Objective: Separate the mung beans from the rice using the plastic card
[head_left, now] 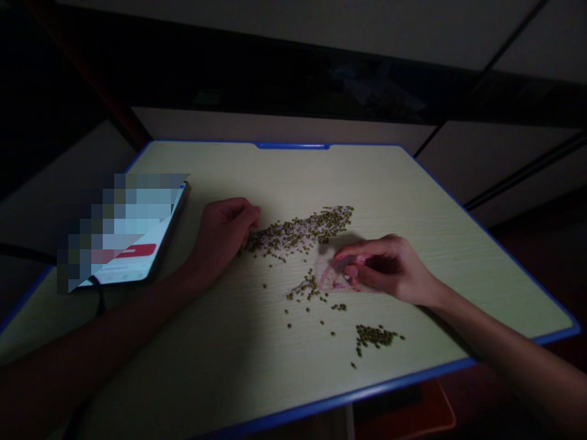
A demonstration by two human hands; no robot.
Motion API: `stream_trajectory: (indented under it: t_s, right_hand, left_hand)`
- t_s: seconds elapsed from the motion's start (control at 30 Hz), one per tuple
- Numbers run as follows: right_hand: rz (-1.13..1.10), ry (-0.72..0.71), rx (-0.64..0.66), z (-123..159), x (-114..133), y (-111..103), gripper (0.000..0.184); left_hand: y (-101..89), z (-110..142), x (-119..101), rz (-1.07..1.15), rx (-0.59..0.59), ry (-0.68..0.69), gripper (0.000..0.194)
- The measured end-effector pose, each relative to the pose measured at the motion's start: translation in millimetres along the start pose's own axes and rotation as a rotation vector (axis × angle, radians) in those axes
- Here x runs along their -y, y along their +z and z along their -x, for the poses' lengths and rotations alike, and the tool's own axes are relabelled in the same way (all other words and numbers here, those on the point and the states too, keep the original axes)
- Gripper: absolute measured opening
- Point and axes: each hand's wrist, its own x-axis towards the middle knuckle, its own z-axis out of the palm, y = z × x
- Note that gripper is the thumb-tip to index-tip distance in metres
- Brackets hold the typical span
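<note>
A long pile of green mung beans mixed with small white grains [298,234] lies across the middle of the table. My left hand [228,229] is closed at the pile's left end, its fingers curled; whatever they may hold is hidden. In my right hand [389,269] a clear pink protractor [329,276] is pinched between thumb and fingers, low over the tabletop. By its left edge sits a small cluster of beans and white grains [305,286]. Nearer the front edge is a separate heap of green beans [376,336], with several loose beans scattered between.
A tablet [123,266] with a lit screen rests at the left of the table, partly blurred out, with a dark cable [98,296] beside it. The pale tabletop [257,373] has a blue rim. Pale cabinet fronts [518,165] stand behind.
</note>
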Motion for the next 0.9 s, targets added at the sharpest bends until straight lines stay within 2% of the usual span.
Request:
stream_trajectory:
  t_s: [0.23, 0.63, 0.8, 0.9]
  right_hand:
    - [-0.041, -0.013, 0.026, -3.5, 4.7, 3.4, 0.019]
    - [0.089, -0.107, 0.164, -2.9, 8.1, 1.0, 0.020]
    - [0.234, -0.212, 0.149, -1.6, 8.9, 0.3, 0.018]
    - [0.258, -0.211, 0.135, -0.9, 9.2, -0.4, 0.018]
  left_hand:
    - [-0.2, -0.3, 0.3, -0.005, 0.004, 0.011, 0.024]
    - [0.7, -1.1, 2.9, 0.012, 0.004, 0.036, 0.025]
    - [-0.2, -0.9, 1.1, 0.006, -0.004, 0.032, 0.025]
    - [0.1, -0.7, 0.8, 0.013, -0.003, 0.021, 0.024]
